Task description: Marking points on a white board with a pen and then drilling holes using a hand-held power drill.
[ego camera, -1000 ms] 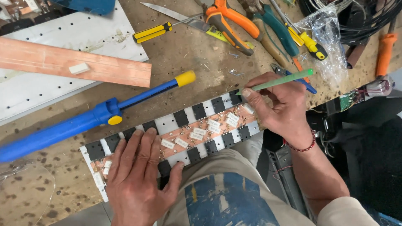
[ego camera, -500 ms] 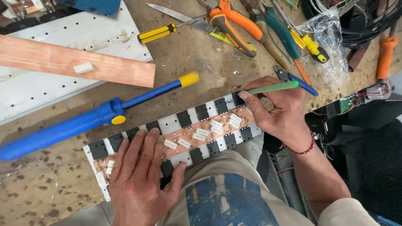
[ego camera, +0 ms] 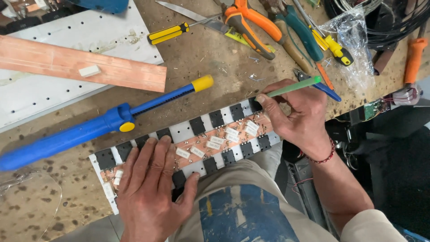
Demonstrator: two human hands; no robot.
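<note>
Head view: I see my left hand [ego camera: 150, 190] flat and open on one board [ego camera: 188, 148]; right hand [ego camera: 298, 116] grips one green tool [ego camera: 293, 86].

We look down on our two bare hands. Our left hand [ego camera: 150, 188] lies flat, palm down, fingers spread and pointing away from us, thumb angled out to the right. Our right hand [ego camera: 298, 118] curls in a pinching grip, fingertips together, with the forearm reaching in from the lower right.
</note>
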